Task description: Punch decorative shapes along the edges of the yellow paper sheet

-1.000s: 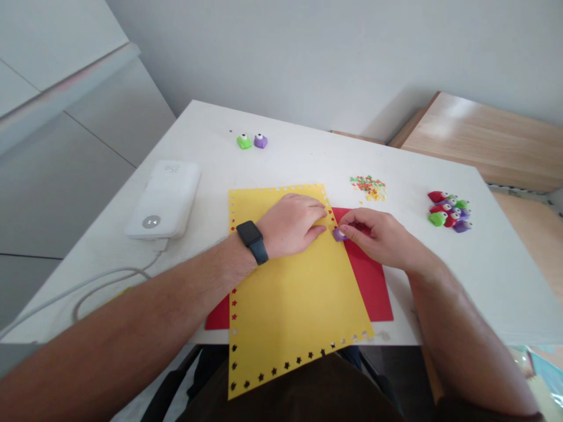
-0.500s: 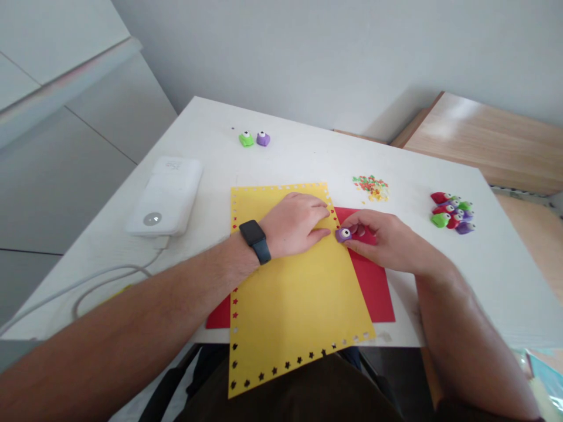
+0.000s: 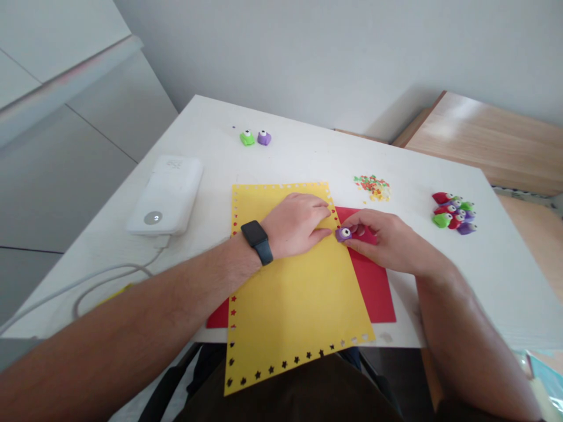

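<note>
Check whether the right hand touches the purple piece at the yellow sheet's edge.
Touching: the head view shows the right hand pinching the purple piece between thumb and finger.

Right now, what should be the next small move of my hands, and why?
I would probably seat the purple punch on the right edge of the yellow paper and press: the right hand holds it there, star holes run farther up that edge, and none show just below. The left hand lies on the paper.
</note>
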Available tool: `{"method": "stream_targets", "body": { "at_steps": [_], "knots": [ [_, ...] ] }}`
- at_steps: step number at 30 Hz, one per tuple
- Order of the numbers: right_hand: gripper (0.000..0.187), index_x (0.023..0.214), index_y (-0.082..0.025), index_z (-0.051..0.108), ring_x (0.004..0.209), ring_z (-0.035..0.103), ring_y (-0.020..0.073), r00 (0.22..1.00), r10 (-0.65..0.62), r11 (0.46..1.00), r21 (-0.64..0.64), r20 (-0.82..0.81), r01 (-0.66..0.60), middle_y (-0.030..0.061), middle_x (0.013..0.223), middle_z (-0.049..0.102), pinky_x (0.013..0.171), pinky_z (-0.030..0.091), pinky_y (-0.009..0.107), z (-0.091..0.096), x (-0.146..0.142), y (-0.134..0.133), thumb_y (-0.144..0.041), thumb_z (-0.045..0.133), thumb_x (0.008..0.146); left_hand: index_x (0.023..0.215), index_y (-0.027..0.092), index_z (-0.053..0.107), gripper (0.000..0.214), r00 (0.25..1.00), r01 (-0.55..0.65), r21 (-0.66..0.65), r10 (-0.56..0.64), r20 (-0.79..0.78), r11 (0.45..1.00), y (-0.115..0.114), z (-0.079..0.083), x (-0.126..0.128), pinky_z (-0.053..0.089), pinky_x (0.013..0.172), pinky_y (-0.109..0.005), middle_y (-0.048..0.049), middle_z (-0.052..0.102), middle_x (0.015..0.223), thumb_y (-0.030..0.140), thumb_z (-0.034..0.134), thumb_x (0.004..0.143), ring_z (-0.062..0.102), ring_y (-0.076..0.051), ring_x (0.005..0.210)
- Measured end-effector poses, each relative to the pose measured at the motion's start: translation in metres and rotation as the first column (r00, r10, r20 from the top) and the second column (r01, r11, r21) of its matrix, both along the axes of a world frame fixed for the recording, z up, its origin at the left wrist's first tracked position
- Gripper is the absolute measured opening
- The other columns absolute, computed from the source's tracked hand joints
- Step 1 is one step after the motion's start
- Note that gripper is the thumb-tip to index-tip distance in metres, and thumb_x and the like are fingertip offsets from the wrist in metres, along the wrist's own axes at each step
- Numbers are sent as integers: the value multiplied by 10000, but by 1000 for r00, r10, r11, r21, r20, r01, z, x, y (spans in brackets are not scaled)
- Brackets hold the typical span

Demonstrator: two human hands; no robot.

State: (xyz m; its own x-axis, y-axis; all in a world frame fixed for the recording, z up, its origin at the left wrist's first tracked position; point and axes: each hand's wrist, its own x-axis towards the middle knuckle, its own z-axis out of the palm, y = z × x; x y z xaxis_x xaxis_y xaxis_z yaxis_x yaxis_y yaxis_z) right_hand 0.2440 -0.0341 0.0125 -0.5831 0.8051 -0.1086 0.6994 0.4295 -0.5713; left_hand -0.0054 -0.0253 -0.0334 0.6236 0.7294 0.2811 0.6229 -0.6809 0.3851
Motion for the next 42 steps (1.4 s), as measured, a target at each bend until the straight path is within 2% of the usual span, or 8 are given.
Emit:
{"method": "stream_targets", "body": {
  "at_steps": [20, 42],
  "knots": [
    [126, 1089, -258, 731, 929, 702, 208, 998, 56, 998, 15, 8, -56, 33, 1045, 774, 866, 547, 367, 0, 2, 2, -289, 682, 977, 1141, 118, 760, 300, 1000, -4, 9, 4, 1, 1000, -1, 0, 1, 539, 1073, -495, -154, 764, 1239, 373, 705, 994, 707, -327, 1193],
    [176, 1120, -255, 727, 916, 693, 210, 999, 37, 999, 19, 3, -37, 42, 1041, 771, 846, 548, 361, 0, 3, 1, -309, 702, 954, 1136, 130, 759, 282, 1000, -3, 19, 2, 7, 1000, -1, -2, 0, 535, 1062, -493, -151, 764, 1228, 366, 703, 993, 704, -320, 1189]
  ]
}}
